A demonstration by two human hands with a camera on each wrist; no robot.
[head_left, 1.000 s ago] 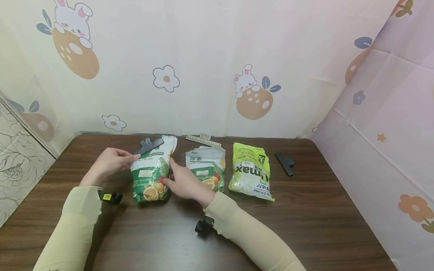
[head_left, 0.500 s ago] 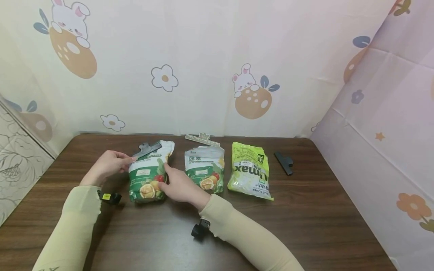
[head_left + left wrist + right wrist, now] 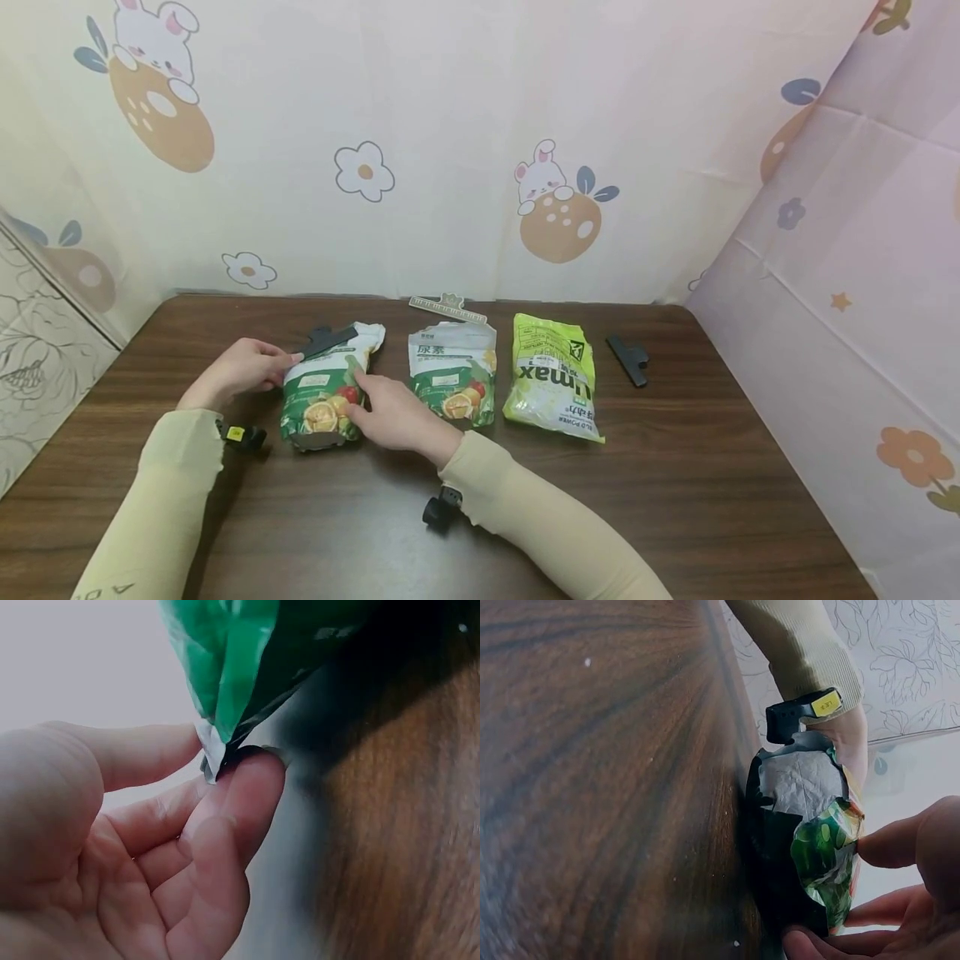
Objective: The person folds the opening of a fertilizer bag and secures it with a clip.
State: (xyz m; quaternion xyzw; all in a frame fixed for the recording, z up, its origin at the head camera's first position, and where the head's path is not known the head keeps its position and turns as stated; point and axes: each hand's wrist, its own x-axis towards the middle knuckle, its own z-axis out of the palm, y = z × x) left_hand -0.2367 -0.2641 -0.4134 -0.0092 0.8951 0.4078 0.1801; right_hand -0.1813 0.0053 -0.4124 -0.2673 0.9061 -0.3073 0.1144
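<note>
A green and white fertilizer bag (image 3: pixel 324 385) with fruit printed on it lies at the left of the table, its base turned towards me. A dark sealing clip (image 3: pixel 328 340) sits across its top. With thumb and fingers, my left hand (image 3: pixel 243 367) pinches the bag's upper left corner beside the clip; the left wrist view has the silvery corner of the bag (image 3: pixel 229 664) between them. My right hand (image 3: pixel 397 417) grips the right side. In the right wrist view its thumb is on the front of the bag (image 3: pixel 825 851), its other fingers lower at the edge.
Right of the hands lies a similar fertilizer bag (image 3: pixel 450 367), with a pale clip (image 3: pixel 447 309) behind its top. Further right are a yellow-green bag (image 3: pixel 551 379) and another dark clip (image 3: pixel 628 360). A patterned curtain (image 3: pixel 450 167) hangs behind the table (image 3: pixel 675 500).
Both hands have lowered the top of the fertilizer bag and shifted it slightly left and towards me. It lies flatter, with more of its base showing. The other bags and clips stay put.
</note>
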